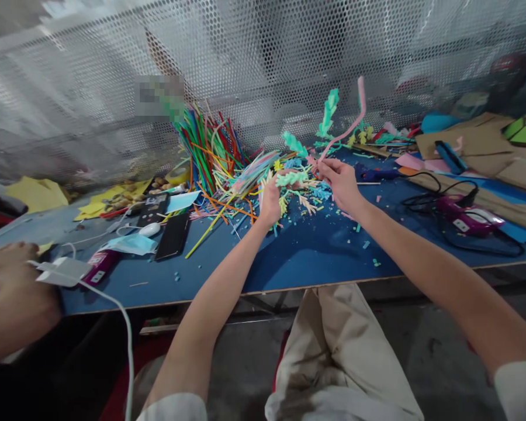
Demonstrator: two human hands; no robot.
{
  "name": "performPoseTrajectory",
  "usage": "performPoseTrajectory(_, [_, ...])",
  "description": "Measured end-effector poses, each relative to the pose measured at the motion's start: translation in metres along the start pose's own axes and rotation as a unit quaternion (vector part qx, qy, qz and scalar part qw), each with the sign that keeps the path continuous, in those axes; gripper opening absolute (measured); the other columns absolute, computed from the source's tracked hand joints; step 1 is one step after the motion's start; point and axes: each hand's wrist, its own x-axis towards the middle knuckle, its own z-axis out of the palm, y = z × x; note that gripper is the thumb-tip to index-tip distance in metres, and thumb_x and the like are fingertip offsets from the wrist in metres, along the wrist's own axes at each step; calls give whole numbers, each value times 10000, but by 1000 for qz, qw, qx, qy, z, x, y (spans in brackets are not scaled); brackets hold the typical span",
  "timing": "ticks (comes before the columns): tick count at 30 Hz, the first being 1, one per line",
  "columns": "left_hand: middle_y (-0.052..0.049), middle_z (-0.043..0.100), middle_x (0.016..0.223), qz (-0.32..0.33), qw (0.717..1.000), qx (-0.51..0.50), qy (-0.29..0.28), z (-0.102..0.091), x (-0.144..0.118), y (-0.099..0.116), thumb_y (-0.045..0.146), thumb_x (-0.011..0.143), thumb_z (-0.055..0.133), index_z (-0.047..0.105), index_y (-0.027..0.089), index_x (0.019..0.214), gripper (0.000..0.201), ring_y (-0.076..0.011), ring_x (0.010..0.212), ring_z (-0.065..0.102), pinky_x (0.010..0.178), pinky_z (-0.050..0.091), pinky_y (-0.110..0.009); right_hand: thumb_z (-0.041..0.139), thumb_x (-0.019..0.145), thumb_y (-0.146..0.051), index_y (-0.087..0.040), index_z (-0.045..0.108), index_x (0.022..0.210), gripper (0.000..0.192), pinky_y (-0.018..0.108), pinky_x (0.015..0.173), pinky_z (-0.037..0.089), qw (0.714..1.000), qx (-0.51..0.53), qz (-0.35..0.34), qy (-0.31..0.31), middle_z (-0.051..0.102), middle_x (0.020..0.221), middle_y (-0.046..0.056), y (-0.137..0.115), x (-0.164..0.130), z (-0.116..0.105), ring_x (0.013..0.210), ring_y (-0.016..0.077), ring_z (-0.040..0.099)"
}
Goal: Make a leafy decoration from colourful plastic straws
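Above the blue table, my left hand [270,199] is closed on a sprig of fuzzy pipe cleaners with mint-green leaf-shaped ends [329,111]; its fingertips are partly hidden. My right hand [342,182] pinches the same sprig at its joint, where a long pink pipe cleaner [353,126] rises and bends upward. One green leaf piece [291,179] lies across the front of my left fingers. Beneath both hands are finished-looking small sprigs, including a pale peach one [307,203], among many short pipe-cleaner clippings.
Bundled coloured pipe cleaners [210,146] lean against a perforated metal screen [245,70]. A phone [172,235], face masks [182,201] and a white charger [64,271] lie to the left, near another person's arm [17,292]. Right: a glue gun [377,174], purple power strip [469,215] and cardboard [469,140].
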Motion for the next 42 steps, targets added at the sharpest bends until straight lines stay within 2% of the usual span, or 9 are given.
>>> performPoseTrajectory(3, [-125, 773, 1005, 25, 997, 61, -49, 5, -3, 6, 1063, 797, 440, 808, 220, 1023, 948, -270, 949, 701, 923, 552, -410, 932, 683, -684, -237, 825, 852, 490, 288, 602, 520, 999, 36, 17, -10, 768, 810, 20, -4, -5, 5, 625, 115, 560])
performPoseTrajectory(6, [-115, 807, 1083, 5, 994, 105, -20, 14, -3, 16, 830, 881, 709, 838, 217, 1094, 662, -238, 930, 704, 935, 559, -379, 978, 650, -643, -248, 843, 864, 468, 285, 600, 553, 997, 67, 22, -17, 755, 763, 0, -7, -12, 12, 626, 125, 622])
performPoseTrajectory(12, [-94, 838, 1163, -63, 993, -84, 60, 31, -1, 21, 653, 926, 784, 862, 210, 1140, 498, -253, 1109, 761, 1043, 609, -391, 986, 653, -623, -256, 860, 906, 463, 365, 758, 671, 996, 65, 39, -39, 809, 822, 1, -5, -25, 23, 719, 182, 739])
performPoseTrajectory(16, [-75, 850, 1079, -133, 974, -166, 83, 34, -2, 16, 620, 854, 870, 872, 195, 1063, 474, -241, 1037, 795, 1041, 640, -418, 971, 689, -598, -240, 842, 872, 423, 405, 866, 676, 999, 23, 13, -38, 837, 892, 29, -5, -27, 22, 845, 225, 783])
performPoseTrajectory(23, [-72, 839, 993, -168, 959, -215, 82, 33, -2, 13, 571, 813, 921, 871, 171, 1001, 445, -203, 891, 801, 929, 696, -393, 951, 710, -649, -246, 751, 891, 485, 345, 679, 624, 998, -28, -45, 23, 765, 812, 9, -7, -19, 16, 696, 171, 685])
performPoseTrajectory(31, [-86, 856, 1077, -144, 983, -100, 47, 25, -2, 6, 558, 842, 880, 870, 169, 947, 403, -239, 962, 809, 934, 684, -391, 880, 798, -694, -292, 713, 1148, 558, 325, 593, 568, 995, -40, -91, -4, 732, 867, -8, -2, -12, 9, 631, 140, 598])
performPoseTrajectory(34, [-90, 855, 1081, -137, 985, -86, 59, 24, -2, 3, 547, 856, 871, 861, 169, 883, 379, -236, 936, 812, 911, 686, -388, 817, 874, -676, -275, 789, 1057, 441, 322, 610, 571, 994, -54, -97, -14, 763, 885, 7, -6, -15, 9, 622, 130, 596])
performPoseTrajectory(38, [-82, 847, 1019, -164, 973, -138, 87, 24, -1, 4, 531, 866, 879, 859, 164, 1003, 392, -225, 931, 815, 953, 685, -413, 752, 927, -686, -273, 856, 1079, 452, 340, 666, 610, 992, -87, -92, -26, 831, 1036, 48, -13, -21, 8, 740, 173, 704])
performPoseTrajectory(42, [-97, 841, 1087, -189, 954, -200, 118, 22, 3, 6, 456, 898, 876, 833, 163, 1033, 325, -211, 1016, 814, 1007, 675, -396, 753, 940, -659, -300, 885, 1082, 408, 418, 852, 655, 983, -135, -111, -59, 847, 1128, 59, -14, -24, 8, 957, 255, 781])
